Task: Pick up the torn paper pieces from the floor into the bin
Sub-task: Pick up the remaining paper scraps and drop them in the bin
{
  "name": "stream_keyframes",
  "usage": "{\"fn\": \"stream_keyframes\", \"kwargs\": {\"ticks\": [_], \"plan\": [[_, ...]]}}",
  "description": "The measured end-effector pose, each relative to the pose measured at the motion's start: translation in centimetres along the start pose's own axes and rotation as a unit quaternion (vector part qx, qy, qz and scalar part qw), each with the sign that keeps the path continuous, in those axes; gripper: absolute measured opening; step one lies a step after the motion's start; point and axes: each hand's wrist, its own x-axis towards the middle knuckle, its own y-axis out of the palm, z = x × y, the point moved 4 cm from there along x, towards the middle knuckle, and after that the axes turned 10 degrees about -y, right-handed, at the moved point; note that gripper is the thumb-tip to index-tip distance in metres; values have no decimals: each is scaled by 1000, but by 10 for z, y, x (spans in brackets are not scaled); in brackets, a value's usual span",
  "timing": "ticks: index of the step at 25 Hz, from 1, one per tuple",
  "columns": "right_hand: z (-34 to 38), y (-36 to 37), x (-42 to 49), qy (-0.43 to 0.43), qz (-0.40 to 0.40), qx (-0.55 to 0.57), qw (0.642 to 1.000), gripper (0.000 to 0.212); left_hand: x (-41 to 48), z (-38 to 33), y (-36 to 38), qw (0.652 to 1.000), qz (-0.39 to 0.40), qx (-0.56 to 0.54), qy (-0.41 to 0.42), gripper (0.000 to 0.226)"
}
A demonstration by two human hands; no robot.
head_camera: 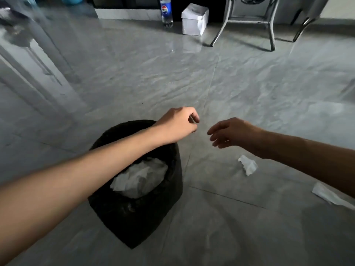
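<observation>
We see both arms stretched out over a glossy grey tiled floor (249,77). Left hand (177,124) sits just past the far rim of the bin (138,217), forearm crossing over the bin's mouth. Its fingers are curled in with thumb and fingertips pinched together; we cannot tell if anything is between them, too small and blurred. Right hand (233,134) hovers beside it, apart from it, fingers loosely spread and slack, holding nothing.

Bin is lined with a black bag and stands on the floor lower centre. White torn paper (138,179) is already piled inside it.

Two pieces are on the floor to the right of the bin: a crumpled paper piece (248,165) just under the right forearm, and a flatter paper strip (326,194) nearer the right edge, partly hidden by that forearm. Both are well apart from the bin.

At the far side: a Pepsi bottle (166,11) standing upright, a white box (195,20) just beside it, and metal chair legs (269,25) to the right. Left edge shows blurred reflections, unclear.
</observation>
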Motion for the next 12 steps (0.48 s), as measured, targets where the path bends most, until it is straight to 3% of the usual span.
{"fn": "stream_keyframes", "kwargs": {"ticks": [4, 9, 12], "plan": [[-88, -62, -42, 75, -48, -41, 995, 18, 21, -59, 77, 981, 174, -84, -6, 12], [-228, -103, -107, 165, -111, -147, 969, 15, 34, -99, 191, 966, 236, 80, 74, 18], [-277, -141, -131, 183, -212, -304, 911, 30, 32, -96, 249, 951, 258, 145, 91, 24]]}}
